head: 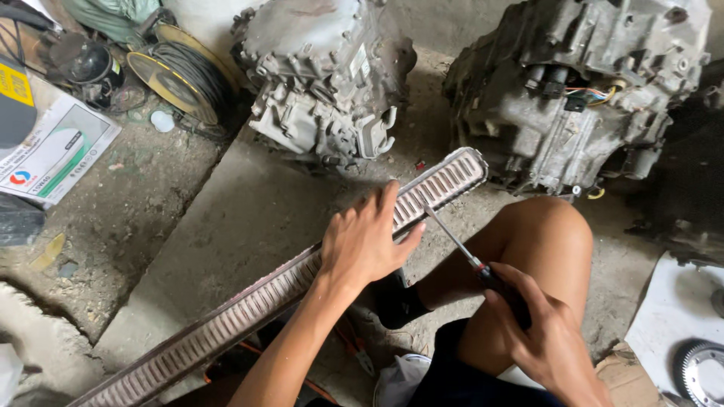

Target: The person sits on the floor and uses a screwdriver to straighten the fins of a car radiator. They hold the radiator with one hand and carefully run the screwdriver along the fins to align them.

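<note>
A long, narrow finned metal strip (pixel 249 301) runs diagonally from the lower left up to the middle of the view. My left hand (pixel 364 241) lies flat on it, pressing it down near its upper end. My right hand (pixel 547 335) grips a screwdriver (pixel 458 243) by its dark handle. The thin shaft points up and left, and its tip touches the slotted strip just right of my left fingers. My bare knee (pixel 544 235) is bent up beside the tool.
Two large grey gearbox housings (pixel 324 75) (pixel 573 90) stand on the concrete floor behind the strip. A spool of black cable (pixel 185 75) and a printed sheet (pixel 56 151) lie at left. A toothed gear ring (pixel 701 369) sits at lower right.
</note>
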Tool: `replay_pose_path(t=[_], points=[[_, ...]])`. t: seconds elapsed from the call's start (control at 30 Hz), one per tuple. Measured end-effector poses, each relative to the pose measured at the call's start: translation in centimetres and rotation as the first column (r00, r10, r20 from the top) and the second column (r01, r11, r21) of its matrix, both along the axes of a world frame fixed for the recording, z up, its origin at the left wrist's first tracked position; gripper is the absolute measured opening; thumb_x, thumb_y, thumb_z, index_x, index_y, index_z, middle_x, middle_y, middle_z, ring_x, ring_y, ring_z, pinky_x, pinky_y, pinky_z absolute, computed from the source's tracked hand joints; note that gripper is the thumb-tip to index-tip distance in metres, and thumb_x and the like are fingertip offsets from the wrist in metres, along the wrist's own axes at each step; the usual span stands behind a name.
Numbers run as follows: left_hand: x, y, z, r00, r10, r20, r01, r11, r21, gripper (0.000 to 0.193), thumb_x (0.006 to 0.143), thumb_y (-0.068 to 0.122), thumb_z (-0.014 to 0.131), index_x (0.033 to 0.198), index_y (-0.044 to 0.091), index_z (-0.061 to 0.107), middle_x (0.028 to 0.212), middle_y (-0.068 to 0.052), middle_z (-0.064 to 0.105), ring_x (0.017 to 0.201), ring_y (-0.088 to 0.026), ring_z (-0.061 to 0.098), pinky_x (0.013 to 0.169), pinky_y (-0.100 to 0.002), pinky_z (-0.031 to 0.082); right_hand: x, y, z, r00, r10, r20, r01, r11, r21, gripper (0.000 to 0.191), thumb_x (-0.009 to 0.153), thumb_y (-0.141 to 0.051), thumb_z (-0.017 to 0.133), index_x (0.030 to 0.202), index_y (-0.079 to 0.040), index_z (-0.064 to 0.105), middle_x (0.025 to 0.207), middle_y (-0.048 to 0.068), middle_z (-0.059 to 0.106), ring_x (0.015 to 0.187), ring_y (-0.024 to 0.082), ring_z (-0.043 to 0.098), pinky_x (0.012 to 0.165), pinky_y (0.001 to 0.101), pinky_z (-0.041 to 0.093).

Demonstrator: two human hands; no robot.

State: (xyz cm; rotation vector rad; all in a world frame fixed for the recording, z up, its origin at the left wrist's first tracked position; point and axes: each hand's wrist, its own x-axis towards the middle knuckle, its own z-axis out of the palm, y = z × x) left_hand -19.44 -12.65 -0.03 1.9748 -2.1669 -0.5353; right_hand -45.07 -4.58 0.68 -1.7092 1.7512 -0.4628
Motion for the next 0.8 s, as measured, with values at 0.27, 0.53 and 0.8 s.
replay_pose_path(t=[0.27, 0.53, 0.8], points=[[0.6, -0.1, -1.1, 0.996, -0.090, -0.027, 0.087, 0.991, -0.099, 0.084, 0.090, 0.053, 0.063, 0.147, -0.005, 0.041, 0.107, -0.027, 0.070, 0.065, -0.031, 0.075, 0.053, -0.042, 0.059, -0.5, 0.3, 0.2, 0.992, 0.126, 0.020, -0.123, 0.987, -0.105, 0.046, 0.089, -0.016, 0.063, 0.134, -0.010, 0.056, 0.087, 0.016, 0.079, 0.059, 0.029, 0.078, 0.059, 0.0424, 0.059], [0.7, -0.2, -1.3, 0.995, -0.091, -0.027, 0.088, 0.990, -0.109, 0.083, 0.094, 0.058, 0.059, 0.146, -0.004, 0.043, 0.108, -0.031, 0.070, 0.070, -0.032, 0.075, 0.052, -0.042, 0.060, -1.2, -0.7, 1.5, 0.989, 0.138, -0.044, -0.140, 0.989, -0.053, 0.048, 0.088, -0.018, 0.070, 0.135, -0.011, 0.068, 0.091, 0.009, 0.075, 0.062, 0.021, 0.070, 0.059, 0.0352, 0.056], [0.5, -0.3, -1.7, 0.994, -0.108, 0.018, 0.109, 0.977, -0.183, 0.081, 0.096, 0.058, 0.055, 0.144, -0.006, 0.044, 0.117, -0.034, 0.067, 0.076, -0.037, 0.075, 0.052, -0.044, 0.061, -1.5, -1.4, 3.8, 0.957, 0.049, -0.285, -0.082, 0.991, -0.102, 0.043, 0.086, -0.020, 0.076, 0.128, -0.018, 0.075, 0.081, 0.007, 0.077, 0.052, 0.017, 0.065, 0.049, 0.0347, 0.054]])
